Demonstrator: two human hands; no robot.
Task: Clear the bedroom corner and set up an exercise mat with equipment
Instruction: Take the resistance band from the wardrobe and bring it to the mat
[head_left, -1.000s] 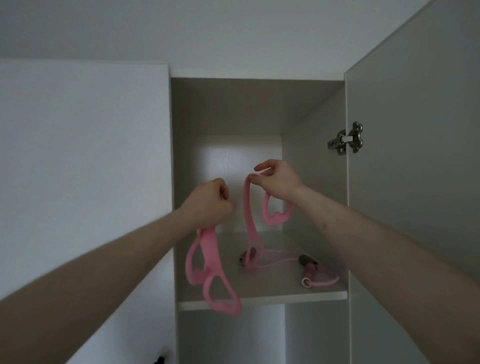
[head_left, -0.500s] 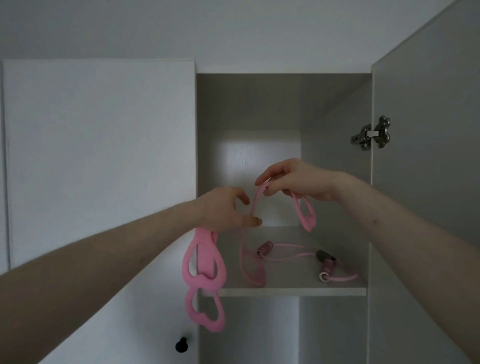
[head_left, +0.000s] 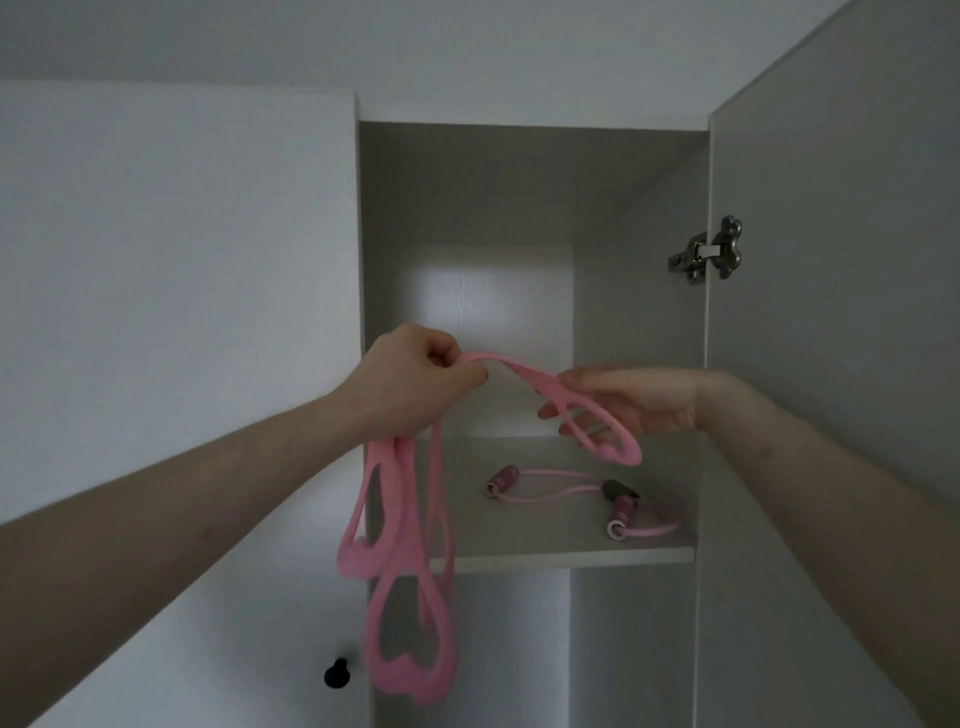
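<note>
A pink resistance band (head_left: 410, 561) with heart-shaped loops hangs in front of the open wardrobe. My left hand (head_left: 410, 382) grips its bunched upper part, and most of the loops dangle below that fist. My right hand (head_left: 628, 400) holds the band's other end loop between thumb and fingers, to the right at the same height. A pink skipping rope (head_left: 582, 496) with pink and dark handles lies on the wardrobe shelf (head_left: 566, 555) behind the hands.
The wardrobe's right door (head_left: 831, 364) stands open, with a metal hinge (head_left: 706, 252) on it. The left door (head_left: 176, 312) is closed and has a black knob (head_left: 336, 673) low down. A lower compartment opens beneath the shelf.
Both hands have drawn the band out of the cupboard. My left hand has gathered more of the band, and my right hand has moved right and lower with the end loop.
</note>
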